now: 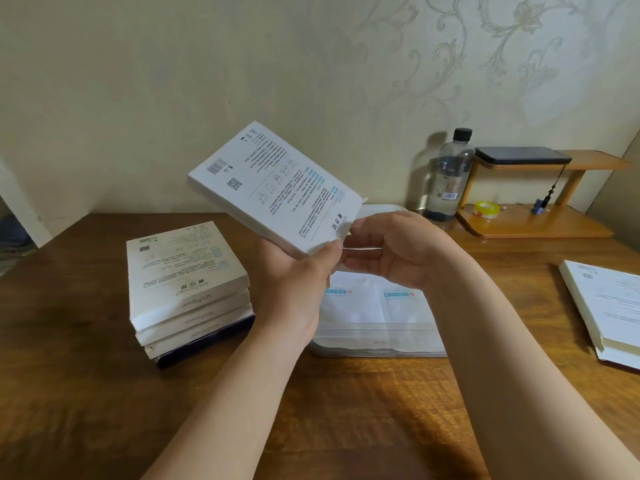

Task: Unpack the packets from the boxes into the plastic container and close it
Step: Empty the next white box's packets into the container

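Note:
My left hand (294,285) holds a flat white box (273,187) tilted up above the table, printed back facing me. My right hand (391,251) pinches the box's near end, where a flap (363,199) sticks out. Below my hands sits a clear plastic container (381,344) with white packets (377,303) lying inside it. Its pale lid (377,211) seems to lie behind it, mostly hidden by my hands. A stack of several more white boxes (187,289) stands to the left of the container.
An opened flat box (606,306) lies at the table's right edge. At the back right stands a dark-capped bottle (448,174) beside a wooden shelf (533,220) carrying a black device (519,155), a yellow tape roll (486,209) and a small blue object (538,206).

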